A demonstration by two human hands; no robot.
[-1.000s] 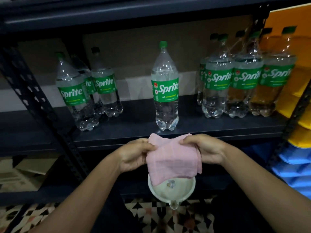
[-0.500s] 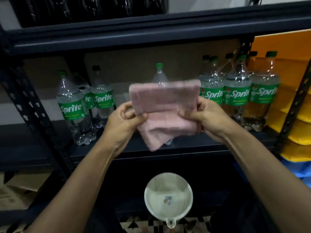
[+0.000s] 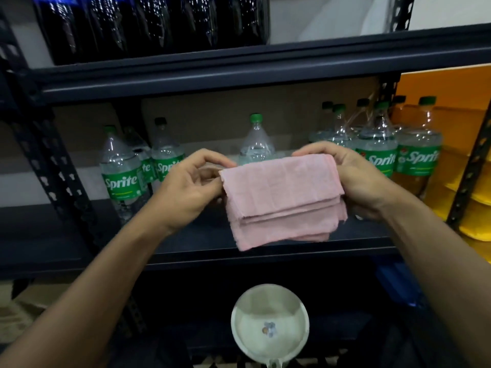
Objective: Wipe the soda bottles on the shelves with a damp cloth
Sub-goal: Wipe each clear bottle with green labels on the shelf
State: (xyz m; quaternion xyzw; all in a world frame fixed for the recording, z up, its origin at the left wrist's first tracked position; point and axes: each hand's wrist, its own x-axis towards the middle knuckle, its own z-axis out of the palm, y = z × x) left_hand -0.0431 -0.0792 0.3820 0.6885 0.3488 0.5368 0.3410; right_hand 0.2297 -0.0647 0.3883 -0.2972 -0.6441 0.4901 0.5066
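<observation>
I hold a folded pink cloth [image 3: 281,203] up in front of the middle shelf [image 3: 79,251]. My left hand [image 3: 191,187] pinches its left edge and my right hand [image 3: 353,181] grips its right side. A single Sprite bottle [image 3: 256,142] with a green cap stands right behind the cloth, its lower half hidden. A group of Sprite bottles [image 3: 121,176] stands at the left of the shelf. Several more Sprite bottles [image 3: 377,152] cluster at the right.
Dark cola bottles [image 3: 148,22] fill the upper shelf [image 3: 239,67]. A white basin [image 3: 269,322] sits below my hands. Black perforated uprights [image 3: 53,176] frame the rack. Yellow bins [image 3: 478,197] and a blue one [image 3: 398,285] stack at the right.
The cloth was lifted from above the basin to shelf height and folded flatter; the view tilted up, showing the upper shelf.
</observation>
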